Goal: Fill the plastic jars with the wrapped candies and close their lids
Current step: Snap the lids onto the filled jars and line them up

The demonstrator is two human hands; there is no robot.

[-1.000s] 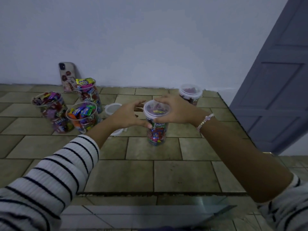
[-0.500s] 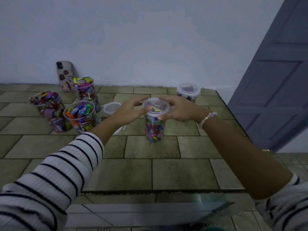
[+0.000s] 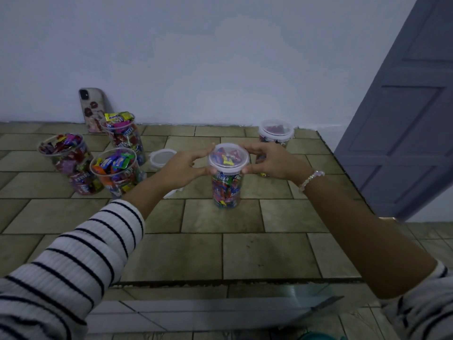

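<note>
Step in hand: closing the lid (image 3: pixel 228 157) on the centre jar (image 3: pixel 226 187); from here it looks like the sealing stage, with filling of this one done.
Centre jar: upright on the tiled counter (image 3: pixel 245 253), packed with wrapped candies (image 3: pixel 224 192) right up under the lid.
Left hand (image 3: pixel 182 168): thumb and fingertips pinched on the left rim of the lid.
Right hand (image 3: pixel 272 163): clamped the same way on the right rim, a bracelet (image 3: pixel 311 179) at the wrist.
Lid seating: it sits level on the mouth, though in this dim view I cannot tell whether it is snapped fully home.
Open jars (image 3: pixel 115 173): three stand together to the left, near the wall, all heaped with candies and none lidded.
Loose lid (image 3: pixel 161 158): lies on the counter between that group and the left hand; whether it is one lid or a stack is unclear.
Closed jar (image 3: pixel 275 133): stands behind the right hand, lid on.
Phone (image 3: pixel 92 109): leans against the wall behind the open jars.
Progress: I judge two jars dealt with or nearly so, three left to cap.
Next move: an even downward press all round the rim, then letting go, taking the loose lid and turning to the nearest open jar. Its heaped candies may need pushing down before a lid will seat.
</note>
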